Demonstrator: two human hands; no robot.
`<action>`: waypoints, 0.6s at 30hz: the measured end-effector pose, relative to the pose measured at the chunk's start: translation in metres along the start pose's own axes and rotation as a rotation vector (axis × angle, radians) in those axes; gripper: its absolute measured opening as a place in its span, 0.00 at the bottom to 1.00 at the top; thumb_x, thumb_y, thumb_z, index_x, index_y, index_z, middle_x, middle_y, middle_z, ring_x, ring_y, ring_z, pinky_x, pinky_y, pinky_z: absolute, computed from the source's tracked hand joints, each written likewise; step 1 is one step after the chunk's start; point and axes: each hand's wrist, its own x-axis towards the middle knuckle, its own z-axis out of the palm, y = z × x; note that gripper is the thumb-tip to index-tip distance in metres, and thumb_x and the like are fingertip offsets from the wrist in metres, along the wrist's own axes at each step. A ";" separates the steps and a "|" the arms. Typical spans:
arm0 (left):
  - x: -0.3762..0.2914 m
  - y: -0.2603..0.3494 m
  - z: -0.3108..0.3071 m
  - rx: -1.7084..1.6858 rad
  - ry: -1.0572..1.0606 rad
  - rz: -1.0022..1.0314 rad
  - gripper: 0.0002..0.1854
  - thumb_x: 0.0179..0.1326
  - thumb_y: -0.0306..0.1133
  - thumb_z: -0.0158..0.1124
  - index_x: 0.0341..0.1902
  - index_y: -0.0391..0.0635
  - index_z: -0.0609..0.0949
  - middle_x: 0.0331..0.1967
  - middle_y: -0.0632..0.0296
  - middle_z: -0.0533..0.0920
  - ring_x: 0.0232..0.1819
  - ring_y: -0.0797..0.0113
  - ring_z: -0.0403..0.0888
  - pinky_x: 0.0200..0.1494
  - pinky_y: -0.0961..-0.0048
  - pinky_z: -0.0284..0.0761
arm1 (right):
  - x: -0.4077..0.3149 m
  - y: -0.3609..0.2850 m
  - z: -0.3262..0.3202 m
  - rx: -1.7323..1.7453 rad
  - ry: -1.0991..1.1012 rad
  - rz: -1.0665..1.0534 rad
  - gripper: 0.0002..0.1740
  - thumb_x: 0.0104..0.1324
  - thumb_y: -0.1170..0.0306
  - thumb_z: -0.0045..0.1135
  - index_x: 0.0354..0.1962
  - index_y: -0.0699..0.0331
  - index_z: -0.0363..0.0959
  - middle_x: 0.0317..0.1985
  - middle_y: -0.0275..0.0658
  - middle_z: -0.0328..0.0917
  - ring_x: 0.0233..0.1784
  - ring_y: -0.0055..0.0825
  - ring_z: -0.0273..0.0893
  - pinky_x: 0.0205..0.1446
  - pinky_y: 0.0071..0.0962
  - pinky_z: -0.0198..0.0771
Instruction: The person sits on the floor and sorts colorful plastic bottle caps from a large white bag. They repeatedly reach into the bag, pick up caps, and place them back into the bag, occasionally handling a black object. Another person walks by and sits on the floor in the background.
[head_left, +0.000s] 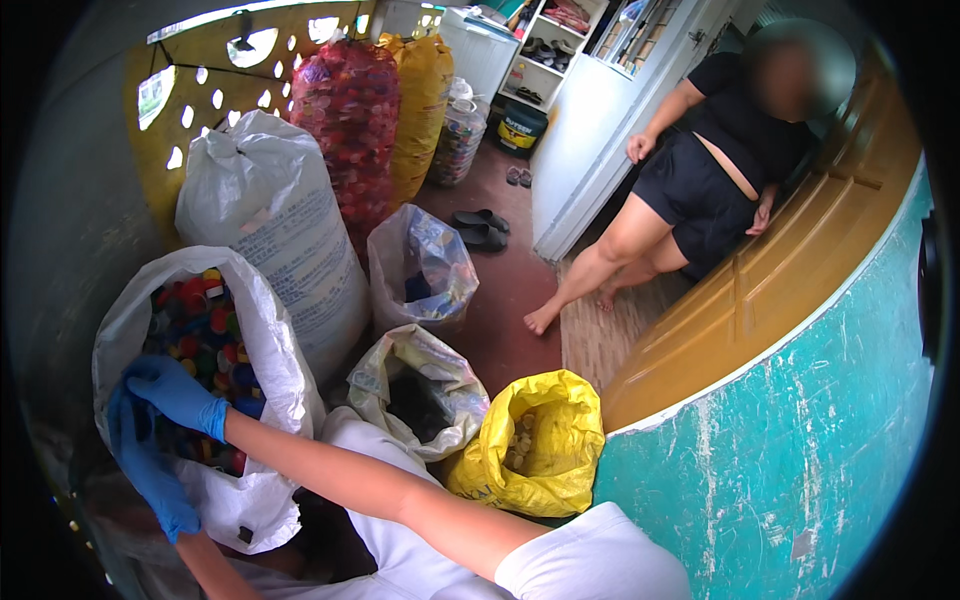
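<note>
Both my hands wear blue gloves and meet at the near left rim of a white woven sack (281, 352), whose top is rolled back. Inside lie many colourful plastic bottle caps (202, 322). My right hand (176, 394) reaches across the opening with its fingers curled near the left rim. Lower down, my left hand (146, 465) extends up along the sack's inner side, its fingertips beside the right hand's. Whether either hand holds a cap cannot be made out, as the fingers overlap. A small dark piece (245, 534) rests on the sack's lower edge.
Right of my knees stand a yellow sack (555, 487) with pale pieces and a whitish sack (375, 375) with dark contents. Beyond are a clear plastic bag (386, 262), a tied white sack (300, 247), a red mesh sack (345, 120) and black slippers (480, 229). A person (675, 180) stands in the doorway.
</note>
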 end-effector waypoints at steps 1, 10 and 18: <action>0.002 -0.004 -0.005 -0.019 -0.018 0.017 0.20 0.64 0.34 0.49 0.57 0.36 0.71 0.54 0.56 0.73 0.56 0.67 0.71 0.60 0.72 0.64 | -0.001 0.001 0.000 0.004 0.006 0.014 0.12 0.61 0.71 0.51 0.39 0.70 0.73 0.32 0.39 0.75 0.35 0.23 0.71 0.43 0.22 0.67; -0.002 -0.002 -0.003 0.013 -0.069 0.031 0.21 0.66 0.33 0.44 0.60 0.35 0.68 0.58 0.57 0.71 0.59 0.67 0.68 0.64 0.71 0.60 | 0.002 0.009 -0.001 -0.148 -0.015 -0.073 0.11 0.60 0.70 0.51 0.37 0.69 0.74 0.33 0.41 0.76 0.35 0.26 0.71 0.44 0.24 0.66; -0.005 -0.006 0.003 0.049 -0.092 0.111 0.19 0.64 0.32 0.47 0.55 0.35 0.73 0.53 0.58 0.74 0.54 0.69 0.72 0.58 0.73 0.65 | 0.022 0.033 0.018 -0.683 0.129 0.130 0.12 0.61 0.70 0.49 0.38 0.69 0.74 0.32 0.40 0.76 0.35 0.24 0.72 0.43 0.24 0.67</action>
